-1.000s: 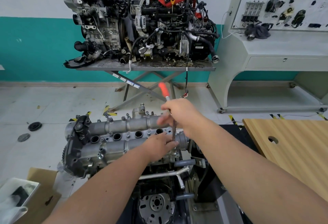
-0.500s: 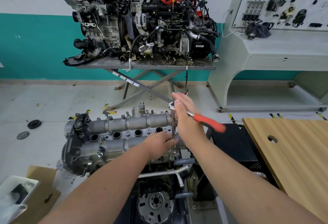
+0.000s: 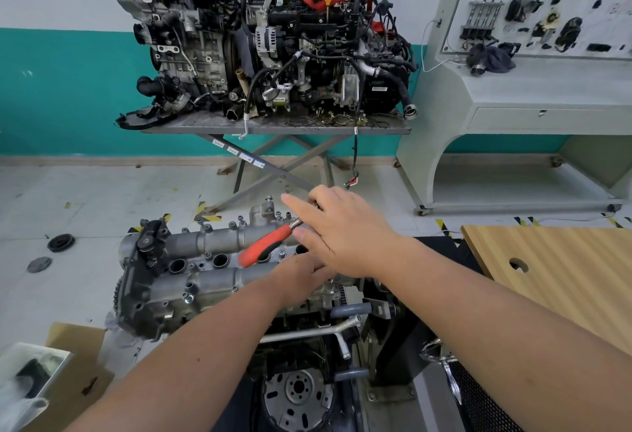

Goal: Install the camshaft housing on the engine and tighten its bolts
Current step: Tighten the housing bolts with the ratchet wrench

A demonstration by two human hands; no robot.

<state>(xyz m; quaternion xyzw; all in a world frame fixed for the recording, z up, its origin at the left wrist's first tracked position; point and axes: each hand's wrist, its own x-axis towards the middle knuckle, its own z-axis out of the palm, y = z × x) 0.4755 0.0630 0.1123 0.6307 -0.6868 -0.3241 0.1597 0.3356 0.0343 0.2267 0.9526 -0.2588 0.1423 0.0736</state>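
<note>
Camshaft housing (image 3: 205, 260) is already sitting on the engine (image 3: 239, 312) right in front of me, so I'm on the bolt-tightening part now. My right hand (image 3: 345, 236) is over the head end of the ratchet (image 3: 265, 248), index finger stretched out and the rest of the fingers loosely spread, so I'd call it resting on the tool more than gripping it. The red handle sticks out toward the left across the housing. My left hand (image 3: 301, 276) is tucked just under the right one, down on the housing near where the socket should be, but the right hand covers most of it, so I honestly can't tell if it's pinching the extension or just lying there. I'm assuming it's there to steady things. For doing this step right, I reckon the thing is keeping the extension dead upright on the bolt so the socket doesn't cam off, with one hand holding the head down while the other swings the handle in short arcs. There are a bunch of bolts (image 3: 186, 296) around the rim, so I'd snug them evenly, working from the middle outward, rather than cranking one fully. Final torque probably wants a torque wrench; this ratchet's fine for running them down.
</note>
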